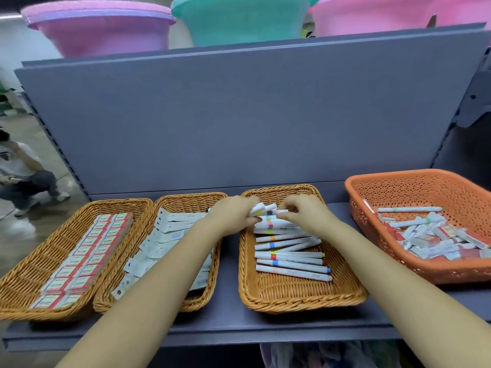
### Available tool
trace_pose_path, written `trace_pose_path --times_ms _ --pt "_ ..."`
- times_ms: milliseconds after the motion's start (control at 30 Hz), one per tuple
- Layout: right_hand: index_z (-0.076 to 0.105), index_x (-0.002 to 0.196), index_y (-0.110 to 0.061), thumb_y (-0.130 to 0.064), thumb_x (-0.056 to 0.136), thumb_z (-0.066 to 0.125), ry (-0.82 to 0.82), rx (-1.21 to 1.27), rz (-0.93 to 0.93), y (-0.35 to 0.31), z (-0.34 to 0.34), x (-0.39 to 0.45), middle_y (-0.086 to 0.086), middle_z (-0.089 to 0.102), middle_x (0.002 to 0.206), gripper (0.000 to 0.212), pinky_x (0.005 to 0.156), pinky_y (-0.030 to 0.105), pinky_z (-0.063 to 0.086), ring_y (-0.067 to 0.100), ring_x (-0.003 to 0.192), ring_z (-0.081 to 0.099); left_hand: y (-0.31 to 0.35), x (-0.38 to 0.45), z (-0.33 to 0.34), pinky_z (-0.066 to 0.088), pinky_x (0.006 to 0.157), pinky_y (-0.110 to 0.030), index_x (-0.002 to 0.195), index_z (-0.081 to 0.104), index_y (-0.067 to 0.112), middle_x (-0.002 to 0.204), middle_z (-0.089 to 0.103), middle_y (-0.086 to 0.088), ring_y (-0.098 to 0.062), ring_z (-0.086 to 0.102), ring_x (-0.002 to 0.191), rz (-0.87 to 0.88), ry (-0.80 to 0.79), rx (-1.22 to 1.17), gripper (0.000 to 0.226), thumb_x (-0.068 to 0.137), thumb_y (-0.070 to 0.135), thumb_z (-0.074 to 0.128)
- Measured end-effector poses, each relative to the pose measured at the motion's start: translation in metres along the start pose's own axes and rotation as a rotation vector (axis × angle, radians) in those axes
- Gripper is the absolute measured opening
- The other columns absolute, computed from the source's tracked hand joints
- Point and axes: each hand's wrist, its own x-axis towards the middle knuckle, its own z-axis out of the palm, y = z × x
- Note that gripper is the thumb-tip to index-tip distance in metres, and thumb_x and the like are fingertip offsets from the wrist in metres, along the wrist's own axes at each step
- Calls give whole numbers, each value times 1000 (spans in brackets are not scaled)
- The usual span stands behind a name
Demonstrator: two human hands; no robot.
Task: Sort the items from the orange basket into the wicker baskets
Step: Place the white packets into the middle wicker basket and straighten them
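Both hands meet over the far end of the right wicker basket [292, 296], the left hand [233, 212] gripping a bundle of white pens [261, 209] and the right hand [303, 211] pinching one, probably to lay them parallel to the pens already there, while mixed items wait in the orange basket [398, 187].

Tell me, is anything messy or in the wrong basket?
Nothing is misplaced. The orange basket holds a jumbled pile, still unsorted. Both hands, left hand and right hand, hold pens over the pen basket.
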Motion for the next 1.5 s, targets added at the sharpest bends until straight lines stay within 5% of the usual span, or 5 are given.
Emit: trace_pose_path --times_ms 300,767,933,1100,1500 --pt "67 112 -14 -25 91 60 -24 -130 11 15 -20 -6 1 66 110 25 82 28 44 17 98 57 -10 7 7 38 62 -26 96 42 20 90 58 1 -15 50 76 -22 -74 0 20 96 38 50" --pt "70 103 -18 -23 90 61 42 -164 76 -4 -30 -35 -9 60 85 17 70 21 38 3 72 51 -35 18 0 38 64 -27 105 51 18 90 58 -1 -15 50 76 20 -61 13 26 92 39 57" --pt "71 102 -21 -26 88 64 -99 -138 115 -8 -24 -55 -6 68 101 16 76 19 42 8 92 60 -33 18 3 44 67 -30 103 50 19 90 58 1 -16 52 80 55 -55 -4 23 93 38 55" --pt "70 108 -22 -21 91 60 -69 -116 114 -18 -41 -60 -16 47 83 20 71 18 36 1 78 49 -24 17 0 34 63 -27 94 43 22 80 48 5 -15 47 74 114 -46 -12 19 95 38 52" --pt "61 84 -8 2 84 59 44 1159 228 -45 -30 -60 4 60 79 10 76 22 56 12 78 66 -24 19 3 35 62 -28 93 44 22 83 52 3 -15 48 76 137 -47 -48 18 94 38 53"
